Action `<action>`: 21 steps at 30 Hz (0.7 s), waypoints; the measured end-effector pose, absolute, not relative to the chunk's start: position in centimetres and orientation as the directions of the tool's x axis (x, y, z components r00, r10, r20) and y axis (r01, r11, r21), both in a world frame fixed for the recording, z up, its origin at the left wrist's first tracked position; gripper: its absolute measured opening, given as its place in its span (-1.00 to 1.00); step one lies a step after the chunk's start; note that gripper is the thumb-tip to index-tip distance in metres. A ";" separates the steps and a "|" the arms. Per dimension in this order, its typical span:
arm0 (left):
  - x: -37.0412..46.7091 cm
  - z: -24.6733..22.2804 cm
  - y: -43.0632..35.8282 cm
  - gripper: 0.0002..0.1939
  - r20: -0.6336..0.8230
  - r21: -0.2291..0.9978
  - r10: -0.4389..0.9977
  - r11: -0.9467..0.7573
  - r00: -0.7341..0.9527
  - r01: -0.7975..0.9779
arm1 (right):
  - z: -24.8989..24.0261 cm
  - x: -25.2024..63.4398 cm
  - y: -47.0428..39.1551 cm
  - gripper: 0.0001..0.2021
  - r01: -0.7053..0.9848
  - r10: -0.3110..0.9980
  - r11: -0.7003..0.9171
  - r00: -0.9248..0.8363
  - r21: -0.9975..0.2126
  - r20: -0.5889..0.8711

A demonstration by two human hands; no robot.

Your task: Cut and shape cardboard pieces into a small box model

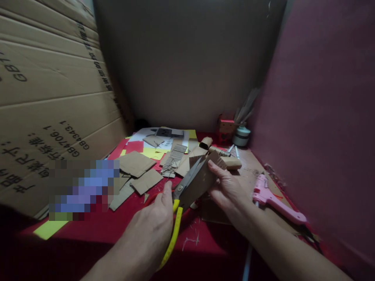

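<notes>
My left hand [158,216] grips a pair of scissors [180,187] with yellow and red handles, fingers wrapped around them. The blades are parted and lie against a brown piece of cardboard [202,181]. That cardboard is pinched at its right edge by my right hand [228,187], thumb on the near face. Part of the lower blade is hidden by the cardboard. Close behind lie a corrugated strip [172,158] and flat cardboard pieces [136,164] on the red cloth [140,238].
A pink glue gun [269,199] rests on a cardboard sheet at the right. A teal jar [241,136] and a small red box [226,130] stand at the back. A large carton [58,93] walls the left side; a pink wall [319,109] rises on the right.
</notes>
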State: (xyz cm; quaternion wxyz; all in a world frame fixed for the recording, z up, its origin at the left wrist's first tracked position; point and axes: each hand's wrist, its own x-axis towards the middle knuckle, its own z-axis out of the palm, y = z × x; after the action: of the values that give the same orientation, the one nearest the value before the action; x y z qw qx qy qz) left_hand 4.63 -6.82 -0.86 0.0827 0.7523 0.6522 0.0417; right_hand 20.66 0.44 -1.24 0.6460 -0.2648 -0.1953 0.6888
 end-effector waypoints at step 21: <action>1.9 -1.5 -6.4 -0.41 0.164 0.521 0.971 -0.234 0.173 0.821 | -1.4 20.6 0.5 -0.79 -0.797 0.992 -0.102 -0.041 -0.595 -0.115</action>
State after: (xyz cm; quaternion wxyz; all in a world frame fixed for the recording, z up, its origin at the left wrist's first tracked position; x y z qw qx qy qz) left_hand 1.89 -6.40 -1.54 0.1590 0.7492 0.5981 0.2361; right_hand 20.63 0.52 -1.41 0.6426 -0.2578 -0.1895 0.6962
